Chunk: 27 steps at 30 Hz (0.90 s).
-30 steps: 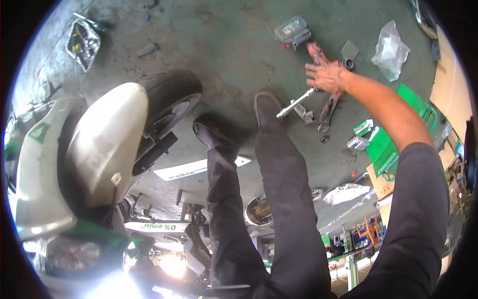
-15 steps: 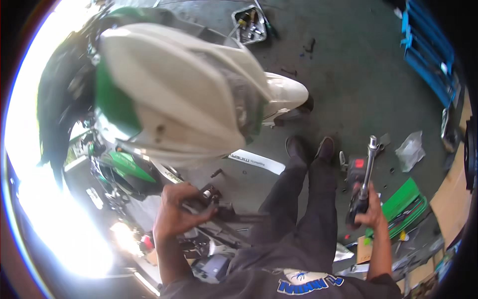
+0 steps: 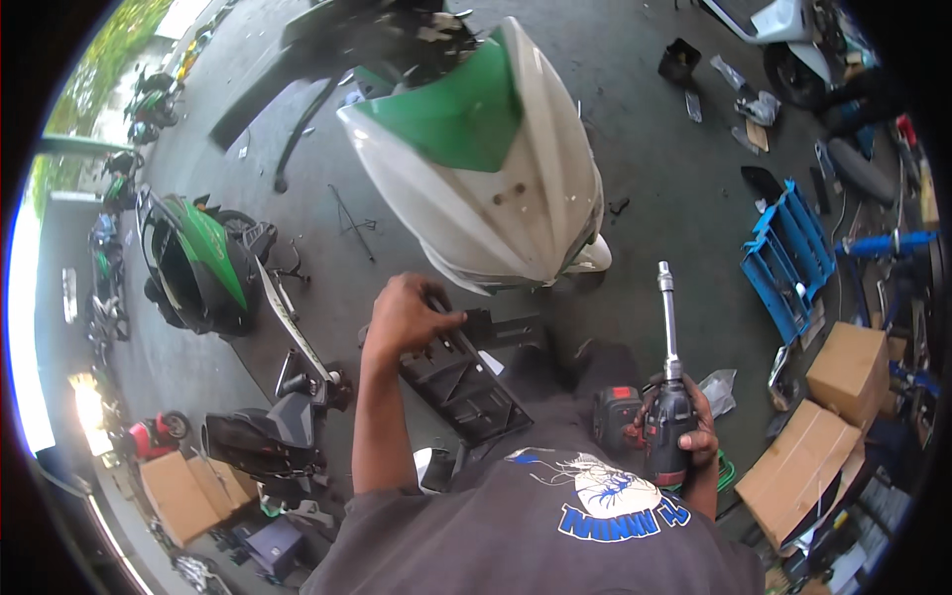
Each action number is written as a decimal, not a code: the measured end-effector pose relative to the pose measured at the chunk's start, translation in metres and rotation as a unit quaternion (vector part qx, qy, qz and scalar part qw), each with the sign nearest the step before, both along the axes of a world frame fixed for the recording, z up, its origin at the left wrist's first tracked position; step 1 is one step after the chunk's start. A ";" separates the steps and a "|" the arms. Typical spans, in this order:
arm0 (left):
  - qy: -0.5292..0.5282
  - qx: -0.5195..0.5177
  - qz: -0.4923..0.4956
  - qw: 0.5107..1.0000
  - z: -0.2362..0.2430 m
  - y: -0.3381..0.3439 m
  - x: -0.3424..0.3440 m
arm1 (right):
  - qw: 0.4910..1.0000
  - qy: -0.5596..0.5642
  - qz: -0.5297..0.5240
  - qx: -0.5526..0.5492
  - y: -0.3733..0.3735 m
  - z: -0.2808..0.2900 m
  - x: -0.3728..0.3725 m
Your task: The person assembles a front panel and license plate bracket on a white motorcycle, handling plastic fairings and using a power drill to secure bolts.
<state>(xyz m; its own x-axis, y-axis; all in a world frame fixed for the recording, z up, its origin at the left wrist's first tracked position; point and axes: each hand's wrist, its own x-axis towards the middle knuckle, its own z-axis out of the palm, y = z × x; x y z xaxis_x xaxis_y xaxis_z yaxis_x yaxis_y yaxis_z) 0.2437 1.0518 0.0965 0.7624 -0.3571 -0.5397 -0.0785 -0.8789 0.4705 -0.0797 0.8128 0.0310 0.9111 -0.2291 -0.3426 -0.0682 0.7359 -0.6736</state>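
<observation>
A black ribbed plastic panel (image 3: 466, 387) hangs in front of my torso, tilted. My left hand (image 3: 409, 315) is closed round its upper end, with some fingers hidden behind the palm. At the right my right hand (image 3: 702, 424) grips a cordless impact wrench (image 3: 668, 428). A long silver socket extension (image 3: 669, 322) points away from me out of its nose, and the red-marked battery (image 3: 617, 415) shows on its left side. Just beyond my hands stands a scooter with a white and green front fairing (image 3: 496, 178); neither hand touches it.
On the left lie a green body panel (image 3: 203, 258) and a black scooter part (image 3: 253, 436). A blue plastic crate (image 3: 788, 258) and cardboard boxes (image 3: 798, 466) are at the right. Near a white scooter (image 3: 783, 25) at the far right, a black bin (image 3: 679, 61) and loose parts are scattered.
My view has swung, showing more floor on both sides and the fairing more upright. The impact wrench has come left, closer to my chest. Both hands keep their holds.
</observation>
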 end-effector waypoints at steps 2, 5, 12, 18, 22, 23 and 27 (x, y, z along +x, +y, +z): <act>-0.010 -0.028 -0.010 0.999 -0.001 0.021 0.008 | 1.000 -0.010 0.024 -0.012 0.016 0.011 0.008; -0.026 -0.057 -0.032 0.997 -0.010 0.042 0.023 | 0.993 -0.102 -0.020 0.063 0.035 0.009 0.017; -0.038 -0.048 -0.028 0.998 -0.016 0.073 0.055 | 0.986 -0.077 0.146 0.000 0.016 -0.068 0.028; -0.104 -0.095 -0.033 0.990 -0.020 0.068 0.070 | 0.929 -0.016 -0.020 -0.370 0.053 -0.086 0.076; -0.084 -0.088 0.016 0.992 -0.018 0.027 0.075 | 0.929 -0.006 -0.067 -0.364 0.042 -0.066 0.081; -0.056 -0.066 0.047 0.995 -0.018 0.013 0.072 | 0.956 0.011 -0.029 -0.293 0.037 -0.058 0.078; -0.119 -0.043 0.006 0.992 -0.057 -0.031 0.068 | 0.916 -0.037 0.023 -0.398 0.006 -0.054 0.067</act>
<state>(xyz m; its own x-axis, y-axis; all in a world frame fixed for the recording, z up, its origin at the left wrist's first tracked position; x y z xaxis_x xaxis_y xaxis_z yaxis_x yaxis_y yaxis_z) 0.3119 1.0211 0.0394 0.8693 -0.3839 -0.3113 -0.1863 -0.8379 0.5131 -0.0131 0.8187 -0.0226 0.9401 -0.3402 -0.0211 -0.0197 0.0075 -0.9998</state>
